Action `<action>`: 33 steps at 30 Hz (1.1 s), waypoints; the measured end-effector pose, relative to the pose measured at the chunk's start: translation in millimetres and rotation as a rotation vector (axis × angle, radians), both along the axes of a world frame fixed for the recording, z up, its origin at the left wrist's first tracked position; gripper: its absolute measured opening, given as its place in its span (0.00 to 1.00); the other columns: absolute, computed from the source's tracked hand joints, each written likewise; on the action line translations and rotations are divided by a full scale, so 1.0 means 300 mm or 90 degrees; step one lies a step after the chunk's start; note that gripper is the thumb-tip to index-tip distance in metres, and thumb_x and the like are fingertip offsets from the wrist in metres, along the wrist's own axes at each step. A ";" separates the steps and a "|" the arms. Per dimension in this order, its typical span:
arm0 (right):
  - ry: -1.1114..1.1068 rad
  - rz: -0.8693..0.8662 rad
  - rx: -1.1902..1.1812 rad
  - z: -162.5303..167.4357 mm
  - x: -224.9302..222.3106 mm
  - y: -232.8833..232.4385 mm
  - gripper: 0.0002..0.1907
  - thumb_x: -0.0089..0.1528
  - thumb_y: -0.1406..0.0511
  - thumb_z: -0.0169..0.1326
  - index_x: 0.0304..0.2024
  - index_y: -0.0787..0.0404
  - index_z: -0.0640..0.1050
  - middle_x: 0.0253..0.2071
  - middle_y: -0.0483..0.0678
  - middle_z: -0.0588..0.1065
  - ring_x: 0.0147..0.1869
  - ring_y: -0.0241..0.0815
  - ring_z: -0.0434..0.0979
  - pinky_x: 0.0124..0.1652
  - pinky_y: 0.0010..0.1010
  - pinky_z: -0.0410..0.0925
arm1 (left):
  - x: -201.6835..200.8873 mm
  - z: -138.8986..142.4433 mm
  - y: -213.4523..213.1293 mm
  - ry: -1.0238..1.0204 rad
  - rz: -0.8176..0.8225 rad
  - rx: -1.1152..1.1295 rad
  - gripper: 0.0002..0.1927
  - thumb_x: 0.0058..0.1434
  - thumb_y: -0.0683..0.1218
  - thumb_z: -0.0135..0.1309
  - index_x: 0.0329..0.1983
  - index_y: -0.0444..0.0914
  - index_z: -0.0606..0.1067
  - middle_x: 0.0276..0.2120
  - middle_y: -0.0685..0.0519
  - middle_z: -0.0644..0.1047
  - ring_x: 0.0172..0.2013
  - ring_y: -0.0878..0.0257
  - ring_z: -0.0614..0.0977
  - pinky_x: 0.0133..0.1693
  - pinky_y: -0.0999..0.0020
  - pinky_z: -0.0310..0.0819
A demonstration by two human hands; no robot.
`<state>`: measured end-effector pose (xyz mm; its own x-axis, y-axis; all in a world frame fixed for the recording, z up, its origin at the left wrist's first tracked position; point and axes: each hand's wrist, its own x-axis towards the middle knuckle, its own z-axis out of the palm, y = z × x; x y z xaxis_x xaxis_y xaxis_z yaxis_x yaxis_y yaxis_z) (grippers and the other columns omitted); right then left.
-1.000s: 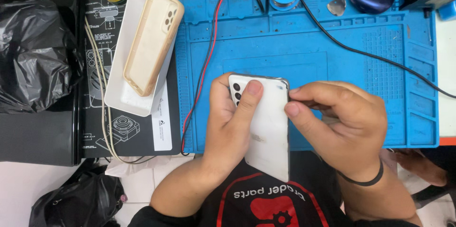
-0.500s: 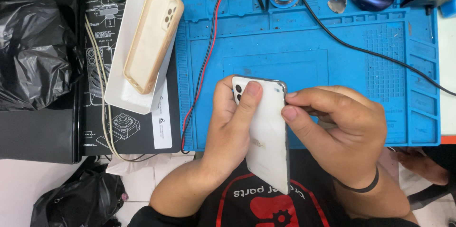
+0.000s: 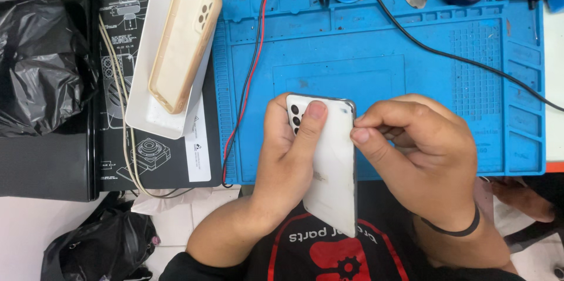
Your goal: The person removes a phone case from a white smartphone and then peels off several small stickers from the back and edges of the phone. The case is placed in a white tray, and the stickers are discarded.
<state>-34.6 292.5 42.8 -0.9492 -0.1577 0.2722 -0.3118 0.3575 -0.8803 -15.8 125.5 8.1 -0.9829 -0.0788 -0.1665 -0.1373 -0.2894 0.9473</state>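
Hands over blue mat (image 3: 411,34) — left hand (image 3: 288,157) gripping white phone (image 3: 329,163), right hand (image 3: 423,151) pinching its edge

Left hand (image 3: 288,157) grips white phone (image 3: 332,169); right hand (image 3: 420,157) pinches its edge.

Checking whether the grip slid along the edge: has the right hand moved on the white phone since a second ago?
Barely. The right hand still pinches the white phone at its right edge, over the blue mat.

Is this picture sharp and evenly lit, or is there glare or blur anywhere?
Head view: sharp and evenly lit; soft glare on the black plastic bag at left; faint shadow under the hands on the blue mat; the white phone shows no blown-out highlights.
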 end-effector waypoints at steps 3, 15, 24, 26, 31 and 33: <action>0.013 0.010 -0.012 -0.010 0.002 0.008 0.10 0.60 0.73 0.66 0.41 0.64 0.78 0.39 0.47 0.77 0.33 0.29 0.75 0.31 0.16 0.66 | -0.002 -0.003 0.002 0.015 -0.008 0.006 0.16 0.75 0.51 0.49 0.50 0.33 0.65 0.39 0.51 0.76 0.38 0.72 0.75 0.39 0.77 0.73; -0.085 -0.009 -0.190 -0.062 0.057 0.021 0.11 0.63 0.77 0.62 0.47 0.68 0.77 0.45 0.50 0.78 0.42 0.31 0.80 0.42 0.19 0.73 | 0.019 0.032 0.009 -0.001 -0.007 0.034 0.18 0.73 0.52 0.50 0.51 0.33 0.63 0.39 0.50 0.77 0.36 0.72 0.76 0.38 0.77 0.74; -0.062 0.038 -0.186 -0.034 0.046 0.030 0.08 0.65 0.78 0.60 0.46 0.70 0.75 0.46 0.52 0.78 0.44 0.32 0.79 0.41 0.17 0.73 | 0.021 0.030 0.008 -0.031 -0.016 0.040 0.18 0.73 0.51 0.50 0.52 0.32 0.63 0.38 0.50 0.77 0.35 0.71 0.77 0.36 0.76 0.76; -0.045 0.028 -0.183 -0.014 0.039 0.027 0.10 0.65 0.78 0.58 0.47 0.71 0.74 0.46 0.53 0.78 0.46 0.35 0.80 0.45 0.20 0.75 | 0.018 0.033 0.007 -0.046 -0.016 0.058 0.19 0.72 0.51 0.50 0.53 0.32 0.62 0.39 0.49 0.77 0.35 0.71 0.78 0.36 0.76 0.76; 0.103 -0.015 0.030 0.048 0.007 0.024 0.17 0.62 0.77 0.62 0.49 0.73 0.69 0.42 0.55 0.79 0.46 0.39 0.84 0.47 0.25 0.78 | 0.011 0.044 0.004 -0.051 -0.011 0.070 0.19 0.72 0.50 0.50 0.54 0.32 0.62 0.39 0.49 0.77 0.35 0.71 0.78 0.35 0.76 0.76; 0.121 -0.044 0.102 0.067 0.003 0.011 0.18 0.60 0.74 0.64 0.47 0.72 0.70 0.38 0.53 0.80 0.42 0.38 0.84 0.42 0.23 0.76 | 0.015 0.047 0.010 -0.046 -0.013 0.061 0.19 0.72 0.50 0.50 0.54 0.32 0.62 0.38 0.49 0.77 0.34 0.71 0.78 0.35 0.76 0.76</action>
